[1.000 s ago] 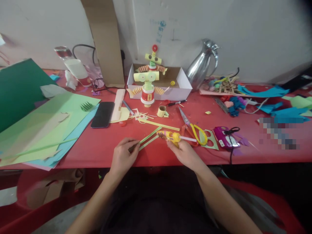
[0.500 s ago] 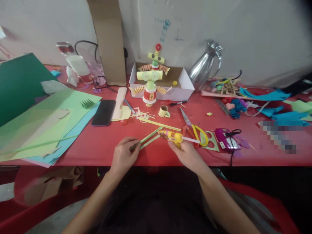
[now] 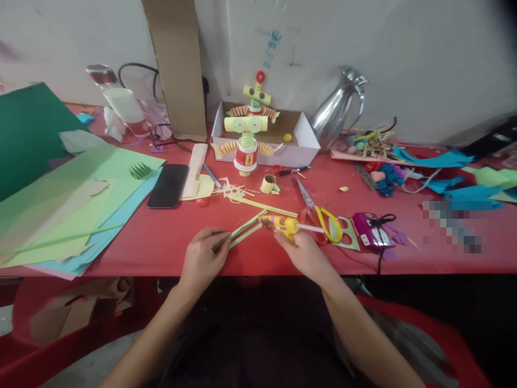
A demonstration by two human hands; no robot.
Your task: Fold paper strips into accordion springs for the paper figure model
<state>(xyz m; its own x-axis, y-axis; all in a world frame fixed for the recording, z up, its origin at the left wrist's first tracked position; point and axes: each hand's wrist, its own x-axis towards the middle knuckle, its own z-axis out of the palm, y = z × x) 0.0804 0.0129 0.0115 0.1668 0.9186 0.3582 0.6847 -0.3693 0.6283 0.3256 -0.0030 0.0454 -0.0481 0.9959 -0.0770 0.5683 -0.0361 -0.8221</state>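
Note:
My left hand (image 3: 204, 256) is closed on the near ends of green paper strips (image 3: 246, 226), which reach out to the right above the red table. In my right hand (image 3: 307, 253) is a yellow glue gun (image 3: 278, 223) with a clear glue stick in its back. Its nozzle points left and meets or nearly meets the far end of the strips; I cannot tell whether they touch. Just beyond lie yellow paper strips (image 3: 270, 206) and a small rolled paper ring (image 3: 268, 184). Yellow-handled scissors (image 3: 323, 213) rest right of the gun.
Two paper robot figures, the nearer one (image 3: 246, 148) in front of a white box (image 3: 283, 155), stand at the back. A phone (image 3: 168, 186) and coloured paper sheets (image 3: 92, 188) lie left. A steel jug (image 3: 337, 110) and a purple device with a cord (image 3: 369, 230) are right.
The whole view has shifted slightly, so things appear a little further left. Both hands keep their holds, and the glue gun stays at the far end of the strips.

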